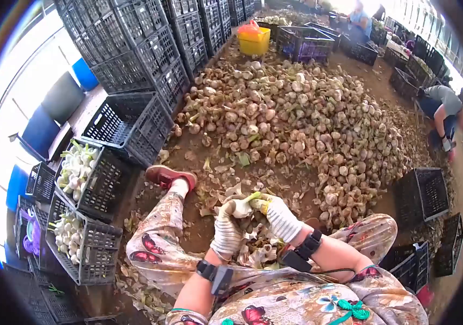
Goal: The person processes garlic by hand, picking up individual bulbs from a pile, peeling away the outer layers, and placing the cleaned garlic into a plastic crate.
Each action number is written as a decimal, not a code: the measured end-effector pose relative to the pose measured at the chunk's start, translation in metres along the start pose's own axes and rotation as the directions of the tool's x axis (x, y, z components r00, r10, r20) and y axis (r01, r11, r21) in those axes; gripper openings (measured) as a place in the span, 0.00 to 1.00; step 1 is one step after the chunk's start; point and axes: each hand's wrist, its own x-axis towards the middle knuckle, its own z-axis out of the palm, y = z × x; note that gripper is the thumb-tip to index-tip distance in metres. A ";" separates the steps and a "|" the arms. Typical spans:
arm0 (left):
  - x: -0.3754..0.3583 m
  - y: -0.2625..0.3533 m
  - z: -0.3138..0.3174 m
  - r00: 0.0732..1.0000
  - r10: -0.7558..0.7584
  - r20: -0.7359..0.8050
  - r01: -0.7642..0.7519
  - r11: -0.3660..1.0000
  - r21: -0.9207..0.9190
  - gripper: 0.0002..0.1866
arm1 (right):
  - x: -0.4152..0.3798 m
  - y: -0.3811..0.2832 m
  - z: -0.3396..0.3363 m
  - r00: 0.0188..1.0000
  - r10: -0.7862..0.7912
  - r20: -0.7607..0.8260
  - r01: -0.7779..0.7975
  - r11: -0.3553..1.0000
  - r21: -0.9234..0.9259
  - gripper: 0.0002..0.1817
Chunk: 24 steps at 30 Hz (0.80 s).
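Both hands wear whitish gloves and meet over my lap. My left hand (228, 228) is closed round a pale garlic bulb (240, 208). My right hand (279, 215) has its fingers pinched at the bulb's green stem (253, 197); the fingertips look yellowish. Whether a tool is in the right hand cannot be made out. Peeled skins (264, 254) lie on the ground between my legs, below the hands. Beyond them a large heap of unpeeled garlic (296, 119) spreads over the floor.
Crates of cleaned garlic (97, 181) (95, 254) stand at the left, near an empty black crate (128, 124) and tall crate stacks (123, 43). A yellow bucket (254, 42) is behind the heap. At right are a black crate (431, 192) and a bending person (448, 108).
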 end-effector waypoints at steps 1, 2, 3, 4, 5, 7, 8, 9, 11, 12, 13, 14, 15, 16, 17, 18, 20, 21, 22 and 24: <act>0.001 0.001 -0.004 0.996 -0.079 0.048 0.083 0.993 -0.082 0.17 | -0.004 -0.001 -0.001 0.999 0.015 0.030 -0.015 1.000 -0.004 0.08; 0.003 0.006 -0.012 0.984 -0.146 0.099 0.160 0.974 -0.161 0.17 | -0.005 -0.001 0.000 0.997 0.032 0.067 -0.031 0.999 -0.010 0.08; 0.003 0.009 -0.019 0.967 -0.206 0.152 0.238 0.942 -0.237 0.18 | -0.007 0.000 0.002 0.997 0.057 0.045 -0.056 0.998 -0.008 0.11; 0.005 0.010 -0.022 0.968 -0.199 0.156 0.227 0.955 -0.190 0.18 | -0.009 -0.003 0.005 0.998 0.046 0.049 -0.043 0.998 -0.051 0.11; 0.008 0.012 -0.025 0.968 -0.193 0.160 0.216 0.966 -0.142 0.18 | -0.012 -0.008 0.008 0.998 0.035 0.054 -0.029 0.995 -0.093 0.11; 0.004 0.020 -0.012 0.970 -0.118 0.213 0.108 0.992 0.058 0.19 | -0.007 -0.009 0.009 0.999 -0.005 0.045 0.006 1.000 -0.026 0.11; 0.001 0.022 -0.019 0.932 -0.194 0.306 0.165 0.979 0.118 0.21 | 0.000 -0.003 -0.002 0.992 -0.120 0.032 0.124 0.977 -0.175 0.12; 0.002 0.015 -0.014 0.977 0.004 0.213 -0.084 0.925 0.370 0.21 | 0.002 -0.003 -0.007 0.994 -0.110 0.016 0.111 0.964 -0.240 0.12; -0.004 0.007 -0.001 0.954 0.272 0.130 -0.286 0.681 0.674 0.24 | 0.000 -0.005 -0.005 0.983 -0.181 0.016 0.167 0.867 -0.470 0.11; 0.005 -0.004 -0.017 0.921 0.358 0.151 -0.347 0.584 0.734 0.22 | 0.003 0.001 -0.007 0.987 -0.153 0.039 0.157 0.918 -0.365 0.10; 0.000 0.000 -0.009 0.954 0.272 0.127 -0.293 0.745 0.599 0.22 | 0.003 0.000 -0.004 0.974 -0.215 0.065 0.223 0.880 -0.419 0.10; -0.007 0.005 -0.003 0.978 0.179 0.110 -0.209 0.870 0.446 0.22 | 0.001 -0.002 -0.003 0.959 -0.267 0.101 0.282 0.838 -0.467 0.10; -0.009 0.009 -0.005 0.976 0.157 0.153 -0.199 0.928 0.315 0.24 | -0.001 -0.008 -0.003 0.934 -0.314 0.172 0.353 0.725 -0.592 0.11; -0.011 0.015 -0.007 0.981 0.089 0.174 -0.133 0.956 0.260 0.26 | -0.006 -0.015 -0.001 0.959 -0.216 0.184 0.283 0.779 -0.559 0.10; -0.014 0.020 -0.007 0.980 0.047 0.193 -0.096 0.963 0.253 0.25 | -0.010 -0.019 0.000 0.959 -0.201 0.198 0.274 0.834 -0.478 0.10; -0.017 0.025 -0.005 0.978 0.006 0.209 -0.059 0.967 0.247 0.25 | -0.013 -0.020 0.002 0.959 -0.185 0.215 0.258 0.882 -0.393 0.09; -0.020 0.031 -0.003 0.978 -0.016 0.209 -0.030 0.976 0.217 0.26 | -0.014 -0.022 0.004 0.981 -0.097 0.169 0.131 0.971 -0.200 0.10; -0.021 0.033 -0.003 0.975 -0.041 0.220 0.001 0.983 0.181 0.26 | -0.015 -0.024 0.003 0.988 -0.056 0.145 0.071 0.993 -0.099 0.11; -0.021 0.035 -0.001 0.969 -0.072 0.235 0.037 0.988 0.148 0.27 | -0.013 -0.020 -0.002 0.981 -0.067 0.185 0.086 0.991 -0.098 0.12; -0.016 0.043 -0.001 0.940 -0.167 0.298 0.115 0.976 0.184 0.30 | -0.016 -0.023 -0.007 0.979 0.053 0.195 -0.022 0.987 -0.159 0.13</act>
